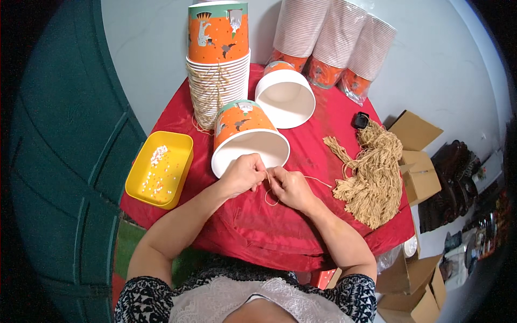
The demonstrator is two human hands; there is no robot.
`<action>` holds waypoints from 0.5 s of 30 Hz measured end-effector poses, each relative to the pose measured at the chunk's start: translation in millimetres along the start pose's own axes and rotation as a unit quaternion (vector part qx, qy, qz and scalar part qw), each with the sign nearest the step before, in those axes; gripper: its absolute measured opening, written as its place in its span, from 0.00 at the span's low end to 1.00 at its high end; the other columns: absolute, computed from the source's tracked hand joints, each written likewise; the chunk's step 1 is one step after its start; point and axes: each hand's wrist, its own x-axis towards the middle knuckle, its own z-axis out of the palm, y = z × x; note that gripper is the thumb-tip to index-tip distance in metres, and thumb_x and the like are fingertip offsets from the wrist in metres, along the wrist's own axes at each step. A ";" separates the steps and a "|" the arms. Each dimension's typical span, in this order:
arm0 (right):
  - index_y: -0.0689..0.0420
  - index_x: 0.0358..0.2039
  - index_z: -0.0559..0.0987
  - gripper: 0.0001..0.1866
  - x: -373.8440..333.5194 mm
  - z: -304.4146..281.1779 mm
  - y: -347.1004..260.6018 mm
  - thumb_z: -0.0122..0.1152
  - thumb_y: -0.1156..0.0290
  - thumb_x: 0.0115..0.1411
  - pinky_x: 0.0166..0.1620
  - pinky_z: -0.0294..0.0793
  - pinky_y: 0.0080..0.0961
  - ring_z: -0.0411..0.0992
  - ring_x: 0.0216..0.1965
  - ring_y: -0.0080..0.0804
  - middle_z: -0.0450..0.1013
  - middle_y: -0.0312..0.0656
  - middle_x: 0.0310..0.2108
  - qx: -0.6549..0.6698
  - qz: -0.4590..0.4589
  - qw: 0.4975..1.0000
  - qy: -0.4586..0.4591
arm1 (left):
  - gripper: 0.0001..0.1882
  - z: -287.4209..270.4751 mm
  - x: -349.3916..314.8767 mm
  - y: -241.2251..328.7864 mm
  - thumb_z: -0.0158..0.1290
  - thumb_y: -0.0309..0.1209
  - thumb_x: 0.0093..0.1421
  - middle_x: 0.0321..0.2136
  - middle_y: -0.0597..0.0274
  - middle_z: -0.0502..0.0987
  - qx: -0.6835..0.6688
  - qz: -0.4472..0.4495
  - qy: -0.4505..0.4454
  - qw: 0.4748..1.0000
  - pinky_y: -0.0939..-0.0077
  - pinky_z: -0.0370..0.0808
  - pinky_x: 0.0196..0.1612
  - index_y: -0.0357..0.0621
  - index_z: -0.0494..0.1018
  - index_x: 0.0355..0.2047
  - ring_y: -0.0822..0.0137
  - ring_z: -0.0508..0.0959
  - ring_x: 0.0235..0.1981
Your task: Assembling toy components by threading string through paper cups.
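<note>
Close together at the mouth of an orange paper bucket (241, 119), my two hands work on a thin tan string (271, 200). My left hand (243, 175) is closed, pinching the string between thumb and finger. A small loop hangs below the fingertips of my right hand (292, 189), also closed on the string; a loose end sticks out to its right. The bucket lies on its side with its white inside toward me. Whether the string runs through the bucket's wall is hidden by my hands.
A second bucket (285, 99) lies behind. Stacked buckets draped with strings (218, 70) stand at back left, wrapped stacks (336, 40) at back right. A yellow tray (186, 161) of small beads sits left, a tan string bundle (374, 177) right. Cardboard boxes (420, 175) stand beyond the red-covered table (258, 237).
</note>
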 end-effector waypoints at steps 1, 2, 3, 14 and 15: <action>0.63 0.35 0.77 0.05 -0.2 -0.6 -0.1 0.58 0.76 0.59 0.24 0.73 0.37 0.76 0.20 0.46 0.73 0.54 0.20 0.001 0.002 1.000 0.000 | 0.03 0.1 0.6 -0.9 0.53 0.19 0.56 0.20 0.62 0.74 0.001 0.001 -0.005 1.000 0.79 0.70 0.17 0.36 0.70 0.26 0.74 0.73 0.16; 0.63 0.36 0.77 0.05 -0.6 -1.3 -0.8 0.58 0.76 0.59 0.24 0.73 0.37 0.76 0.20 0.47 0.73 0.54 0.20 0.001 -0.001 1.000 0.000 | 0.03 0.6 0.2 -0.9 0.53 0.19 0.56 0.20 0.62 0.74 0.001 0.000 -0.006 1.000 0.79 0.70 0.17 0.36 0.70 0.26 0.74 0.73 0.16; 0.63 0.36 0.78 0.06 -0.1 -2.1 -1.7 0.58 0.76 0.59 0.24 0.73 0.37 0.76 0.21 0.47 0.74 0.54 0.20 0.001 -0.004 1.000 0.000 | 0.03 0.5 -0.8 0.8 0.53 0.19 0.56 0.20 0.62 0.74 -0.002 0.001 -0.006 1.000 0.79 0.70 0.18 0.36 0.70 0.26 0.74 0.73 0.16; 0.61 0.29 0.78 0.05 7.0 -4.5 -13.6 0.60 0.72 0.59 0.25 0.75 0.37 0.77 0.23 0.47 0.76 0.51 0.23 0.040 0.021 0.990 0.134 | 0.05 1.9 0.6 -4.6 0.54 0.19 0.57 0.19 0.64 0.73 -0.022 0.020 -0.006 1.000 0.79 0.69 0.18 0.38 0.69 0.26 0.76 0.72 0.16; 0.62 0.30 0.77 0.04 7.5 -2.8 -12.6 0.60 0.74 0.58 0.27 0.75 0.38 0.77 0.25 0.47 0.76 0.50 0.25 0.035 0.025 0.989 0.145 | 0.05 2.7 1.2 -4.8 0.54 0.19 0.57 0.19 0.64 0.73 -0.022 0.017 -0.007 1.000 0.79 0.69 0.18 0.38 0.69 0.26 0.76 0.72 0.16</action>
